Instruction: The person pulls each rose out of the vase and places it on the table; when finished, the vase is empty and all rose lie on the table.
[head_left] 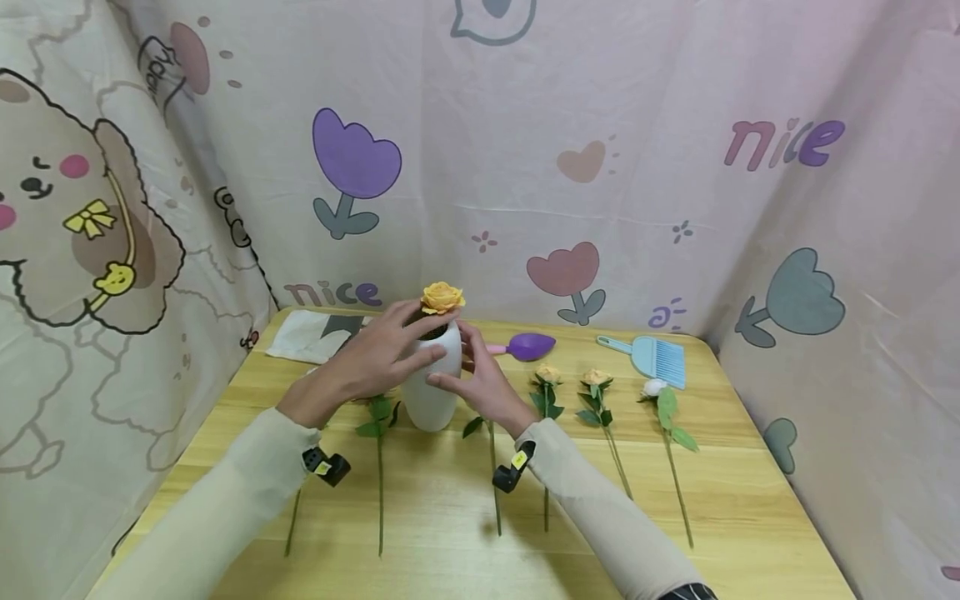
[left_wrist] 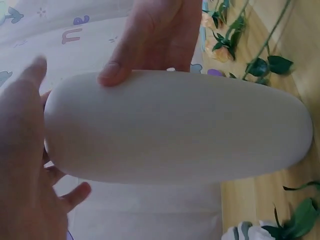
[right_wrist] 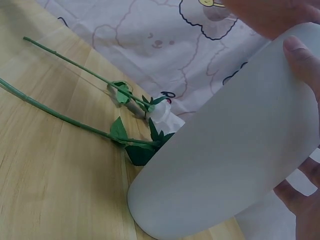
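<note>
A tall white vase (head_left: pixel 432 392) stands upright on the wooden table, with a yellow rose (head_left: pixel 442 297) showing above its mouth. My right hand (head_left: pixel 491 383) grips the vase's right side near the top. In the right wrist view, its thumb (right_wrist: pixel 296 45) lies along the smooth wall. Around the vase's mouth, just below the bloom, my left hand (head_left: pixel 378 350) has its fingers spread and fairly straight. In the left wrist view, part of the left hand (left_wrist: pixel 25 145) is blurred beside the rim. The rose's stem is hidden inside the vase.
Several loose roses lie on the table (head_left: pixel 435 517), including a yellow one (head_left: pixel 596 379) and a white one (head_left: pixel 655 388) to the right. Behind them are a purple toy shovel (head_left: pixel 531 347) and a light blue brush (head_left: pixel 667 362). A white cloth (head_left: pixel 300 336) lies back left.
</note>
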